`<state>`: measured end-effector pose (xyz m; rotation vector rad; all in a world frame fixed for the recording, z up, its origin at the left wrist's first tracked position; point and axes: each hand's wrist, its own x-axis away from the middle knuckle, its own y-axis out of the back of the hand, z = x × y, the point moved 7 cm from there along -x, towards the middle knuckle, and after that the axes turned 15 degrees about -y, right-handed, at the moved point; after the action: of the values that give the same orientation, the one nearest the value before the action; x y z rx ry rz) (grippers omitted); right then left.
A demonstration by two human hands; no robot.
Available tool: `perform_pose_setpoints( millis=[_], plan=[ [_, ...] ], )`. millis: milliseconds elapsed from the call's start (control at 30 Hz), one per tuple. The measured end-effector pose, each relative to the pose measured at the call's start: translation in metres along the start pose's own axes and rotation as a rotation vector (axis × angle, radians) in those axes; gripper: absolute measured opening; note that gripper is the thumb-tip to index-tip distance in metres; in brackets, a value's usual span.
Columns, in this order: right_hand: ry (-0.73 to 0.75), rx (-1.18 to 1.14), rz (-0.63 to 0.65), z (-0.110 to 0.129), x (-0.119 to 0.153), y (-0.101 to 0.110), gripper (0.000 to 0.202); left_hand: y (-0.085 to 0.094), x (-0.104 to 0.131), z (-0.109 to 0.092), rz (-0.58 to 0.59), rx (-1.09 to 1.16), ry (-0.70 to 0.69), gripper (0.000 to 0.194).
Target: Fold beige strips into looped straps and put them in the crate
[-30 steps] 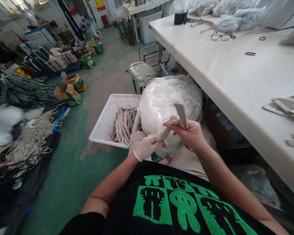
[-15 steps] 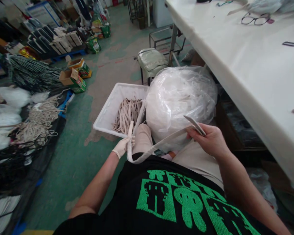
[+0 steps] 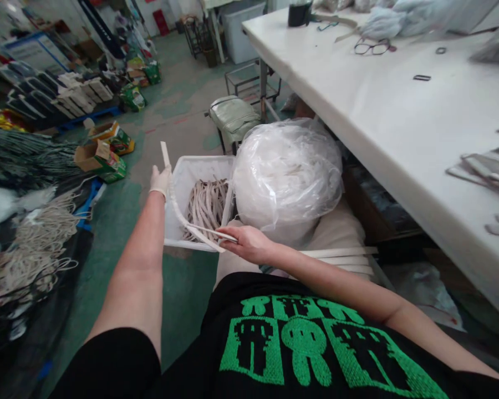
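Observation:
My left hand [image 3: 161,182], in a pale glove, is closed around one end of an off-white fabric strap [image 3: 177,206] above the left rim of a white plastic bin [image 3: 175,176]. The strap's tip sticks up past the fingers, and its length curves down toward my right hand [image 3: 249,243]. That bare hand pinches the strap near the bin's front edge, where a loose end hangs out. Inside the bin lies a heap of beige straps [image 3: 207,205]. Several flat pale strips [image 3: 336,256] lie across my lap, partly behind my right forearm.
A big clear plastic bag of white material [image 3: 286,172] stands right of the bin. To the right runs a white table [image 3: 336,88] with glasses [image 3: 372,47], metal buckles [image 3: 422,77] and bags. Cardboard boxes [image 3: 102,160] and bundled cords [image 3: 45,221] lie on the left floor.
My left hand has moved up and forward to the bin's left side with the strap. My right hand has swung left, from beside the bag to the bin's front edge. The view has shifted right.

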<state>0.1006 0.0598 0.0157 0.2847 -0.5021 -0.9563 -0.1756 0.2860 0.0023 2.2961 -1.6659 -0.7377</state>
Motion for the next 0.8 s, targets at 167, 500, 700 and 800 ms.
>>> perform_pose_setpoints(
  millis=[167, 500, 700, 800],
  plan=[
    [-0.076, -0.293, 0.316, -0.032, 0.033, -0.024, 0.038, -0.068, 0.041, -0.015, 0.122, 0.119, 0.036, 0.049],
    [-0.24, -0.837, 0.001, -0.109, 0.104, 0.031, 0.045, -0.221, 0.244, -0.064, 0.861, 0.236, -0.115, 0.06],
    [-0.311, -0.943, -0.317, -0.145, 0.106, 0.063, 0.046, -0.223, 0.259, -0.055, 0.747, 0.228, -0.024, 0.047],
    [-0.322, -0.979, -0.374, -0.152, 0.101, 0.067, 0.047, -0.224, 0.274, -0.041, 0.763, 0.249, 0.071, 0.029]
  ],
)
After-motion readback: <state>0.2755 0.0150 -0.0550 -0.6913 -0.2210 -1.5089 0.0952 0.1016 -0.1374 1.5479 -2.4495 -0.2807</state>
